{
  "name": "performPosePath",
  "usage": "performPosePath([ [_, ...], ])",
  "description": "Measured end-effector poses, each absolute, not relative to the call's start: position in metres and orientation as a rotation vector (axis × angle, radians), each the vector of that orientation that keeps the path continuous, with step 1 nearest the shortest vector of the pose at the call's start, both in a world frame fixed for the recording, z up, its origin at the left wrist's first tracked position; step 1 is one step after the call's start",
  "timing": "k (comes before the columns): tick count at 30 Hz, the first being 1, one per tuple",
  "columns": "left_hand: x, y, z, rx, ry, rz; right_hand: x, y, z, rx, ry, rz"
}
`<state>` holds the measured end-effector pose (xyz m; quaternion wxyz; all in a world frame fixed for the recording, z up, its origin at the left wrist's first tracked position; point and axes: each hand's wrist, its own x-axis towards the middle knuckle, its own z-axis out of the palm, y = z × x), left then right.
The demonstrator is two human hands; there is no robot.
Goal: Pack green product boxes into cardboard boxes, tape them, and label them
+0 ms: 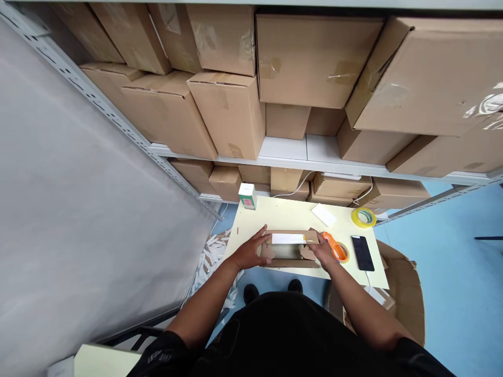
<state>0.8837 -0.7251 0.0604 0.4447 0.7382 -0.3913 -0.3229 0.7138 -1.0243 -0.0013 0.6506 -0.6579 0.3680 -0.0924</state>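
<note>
A small brown cardboard box [293,263] lies at the near edge of the pale table, its long flaps spread and small end flaps showing. A white strip, perhaps a label, runs along its far side. The box's left end is in the grip of my left hand [253,252], thumb and fingers apart along that end. At the other end my right hand [323,252] grips the right side, its fingers partly hidden. Just right of that hand lies an orange tape dispenser [334,247] with a roll of tape.
On the table [271,212] are a green-and-white small box [247,196], a white card [323,214], a yellow tape roll [363,217] and a cabled phone [362,253]. Shelves [283,148] of cardboard boxes rise behind. Paper scraps [210,262] litter the floor left; a large open carton [404,288] stands right.
</note>
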Motion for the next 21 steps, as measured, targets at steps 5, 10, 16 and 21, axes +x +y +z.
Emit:
performPosePath([
  [5, 0.887, -0.717, 0.063, 1.774, -1.039, -0.956, 0.716, -1.024, 0.008, -1.429, 0.896, -0.139],
  [10, 0.878, -0.723, 0.058, 1.892, -0.969, -0.720, 0.712, -1.023, 0.010, -1.345, 0.823, -0.067],
  [16, 0.864, -0.740, 0.031, 2.014, -0.781, -0.469, 0.699, -1.018, 0.010, -1.147, 0.656, 0.018],
  [21, 0.856, -0.743, 0.015, 2.034, -0.780, -0.299, 0.700, -1.005, 0.005, -1.292, 0.790, -0.084],
])
